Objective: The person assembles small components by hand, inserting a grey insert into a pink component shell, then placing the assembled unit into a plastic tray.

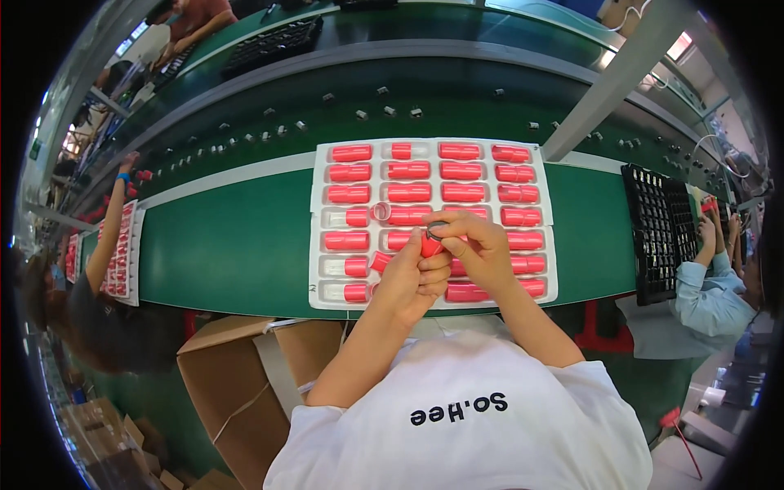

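A white plastic tray (317, 245) holds rows of pink-red cylindrical tubes (349, 193), some shorter than their slots. Over its near half, my left hand (411, 276) is closed around a pink-red tube (430, 246). The fingertips of my right hand (480, 247) pinch at the tube's top end, where a dark ring-shaped rim (437, 229) shows. Fingers cover most of this tube. Just left of my hands, a clear round piece (380, 211) lies on the tray, and a loose pink-red tube (380, 261) tilts beside my left hand.
Beyond the green table (220, 229) runs a green conveyor belt with small metallic parts (389, 110). A grey post (612, 82) rises at the right. Black trays (653, 233) stand near a co-worker on the right; another co-worker's arm (113, 229) reaches forward at left. Cardboard box (220, 367) below.
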The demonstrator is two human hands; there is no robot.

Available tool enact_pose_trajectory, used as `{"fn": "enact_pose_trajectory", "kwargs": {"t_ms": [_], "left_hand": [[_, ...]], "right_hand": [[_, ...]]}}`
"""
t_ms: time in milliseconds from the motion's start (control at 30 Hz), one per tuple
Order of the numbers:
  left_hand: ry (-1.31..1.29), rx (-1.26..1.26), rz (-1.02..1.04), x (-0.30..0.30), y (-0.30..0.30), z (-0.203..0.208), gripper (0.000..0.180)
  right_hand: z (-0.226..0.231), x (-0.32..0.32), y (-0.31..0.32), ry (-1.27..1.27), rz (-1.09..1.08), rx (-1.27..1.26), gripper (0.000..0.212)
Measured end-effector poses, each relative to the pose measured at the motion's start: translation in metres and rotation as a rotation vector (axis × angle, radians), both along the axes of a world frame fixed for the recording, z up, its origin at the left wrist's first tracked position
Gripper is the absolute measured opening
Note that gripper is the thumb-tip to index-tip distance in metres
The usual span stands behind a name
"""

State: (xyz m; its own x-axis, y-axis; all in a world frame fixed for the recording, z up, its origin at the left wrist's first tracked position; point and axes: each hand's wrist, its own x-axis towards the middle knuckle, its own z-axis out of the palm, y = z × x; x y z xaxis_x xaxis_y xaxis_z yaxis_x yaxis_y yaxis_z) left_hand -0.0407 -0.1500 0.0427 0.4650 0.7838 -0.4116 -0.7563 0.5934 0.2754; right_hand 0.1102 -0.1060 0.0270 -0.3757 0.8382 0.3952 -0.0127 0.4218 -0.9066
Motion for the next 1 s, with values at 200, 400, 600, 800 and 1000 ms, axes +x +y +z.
{"fn": "enact_pose_trajectory", "kwargs": {"t_ms": [200, 400, 600, 800, 1000], "left_hand": [[0.235, 0.265, -0.049, -0.009, 0.062, -0.023, 0.043], [0.635, 0.468, 0.155, -0.002, 0.066, -0.019, 0.037], [0.356, 0.428, 0.292, 0.008, 0.067, -0.016, 0.035], [0.344, 0.357, 0.405, 0.009, 0.063, -0.020, 0.041], [0.378, 0.273, 0.286, -0.006, 0.065, -0.026, 0.036]], "right_hand": [[-0.017, -0.012, 0.057, 0.120, -0.012, -0.046, 0.012], [-0.024, -0.020, 0.061, 0.217, -0.077, -0.066, 0.013], [-0.002, -0.024, 0.062, 0.210, -0.076, -0.051, 0.016], [-0.007, -0.031, 0.070, 0.101, -0.041, 0.005, 0.016], [-0.014, -0.029, 0.072, -0.055, -0.012, 0.026, 0.019]]}}
